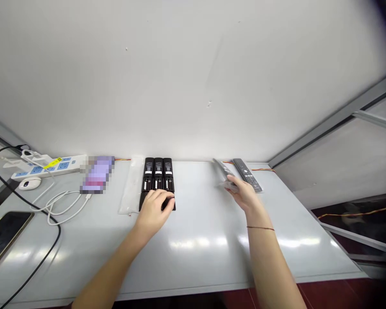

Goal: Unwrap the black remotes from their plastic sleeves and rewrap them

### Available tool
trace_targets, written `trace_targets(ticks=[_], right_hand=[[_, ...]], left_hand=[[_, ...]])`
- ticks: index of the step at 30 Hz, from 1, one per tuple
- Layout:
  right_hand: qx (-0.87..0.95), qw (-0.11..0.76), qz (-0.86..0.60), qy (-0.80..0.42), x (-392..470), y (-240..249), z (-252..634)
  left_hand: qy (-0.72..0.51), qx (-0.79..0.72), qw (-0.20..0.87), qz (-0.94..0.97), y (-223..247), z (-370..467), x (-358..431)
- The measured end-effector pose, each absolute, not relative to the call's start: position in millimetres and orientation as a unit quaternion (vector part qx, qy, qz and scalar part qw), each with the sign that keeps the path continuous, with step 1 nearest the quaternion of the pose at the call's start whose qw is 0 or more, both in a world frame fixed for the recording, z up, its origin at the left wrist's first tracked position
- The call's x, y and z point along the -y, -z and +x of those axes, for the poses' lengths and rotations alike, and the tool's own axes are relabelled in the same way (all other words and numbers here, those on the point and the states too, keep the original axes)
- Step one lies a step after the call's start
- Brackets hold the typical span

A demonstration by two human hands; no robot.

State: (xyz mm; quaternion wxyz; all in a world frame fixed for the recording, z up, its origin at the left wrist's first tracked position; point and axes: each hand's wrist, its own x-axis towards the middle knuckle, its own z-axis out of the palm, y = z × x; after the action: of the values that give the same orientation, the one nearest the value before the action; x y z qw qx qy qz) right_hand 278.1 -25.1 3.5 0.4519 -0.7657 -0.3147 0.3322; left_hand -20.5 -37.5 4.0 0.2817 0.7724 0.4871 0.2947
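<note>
Three black remote controls (158,166) lie side by side, backs up, with their battery compartments uncovered. My left hand (156,206) rests over their lower ends, its fingers curled and thumb by the right edge. The hand covers part of them. In my right hand (242,193) is another remote control (223,167), tilted up off the table and blurred, with what looks like clear plastic around its lower part. Just right of it lies a grey remote control (247,174), buttons up.
A clear plastic bag (131,186) lies left of the black remotes. Farther left are a phone with a lit screen (98,174), white cable (64,221), power strip (62,165), white earbud case (30,183), black cord (58,236) and dark phone (6,234). A white wall (186,86) stands behind.
</note>
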Motion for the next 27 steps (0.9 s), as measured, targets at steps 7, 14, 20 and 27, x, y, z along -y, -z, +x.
trace_targets(ticks=[7,14,20,27], right_hand=[[0.314,0.543,-0.458,-0.63,43.1,-23.3,182.1],[0.454,0.452,-0.404,-0.653,44.3,-11.6,117.3],[0.493,0.4,-0.396,-0.664,50.4,3.5,104.6],[0.403,0.387,-0.396,-0.729,59.4,11.2,97.9]], left_hand=[[-0.357,-0.443,0.601,0.562,-13.8,1.7,14.0],[-0.512,-0.398,0.687,0.327,-15.5,8.0,2.7],[-0.513,-0.35,0.74,0.26,-20.7,-12.7,2.5],[-0.481,-0.299,0.795,0.218,-22.8,-15.2,2.7]])
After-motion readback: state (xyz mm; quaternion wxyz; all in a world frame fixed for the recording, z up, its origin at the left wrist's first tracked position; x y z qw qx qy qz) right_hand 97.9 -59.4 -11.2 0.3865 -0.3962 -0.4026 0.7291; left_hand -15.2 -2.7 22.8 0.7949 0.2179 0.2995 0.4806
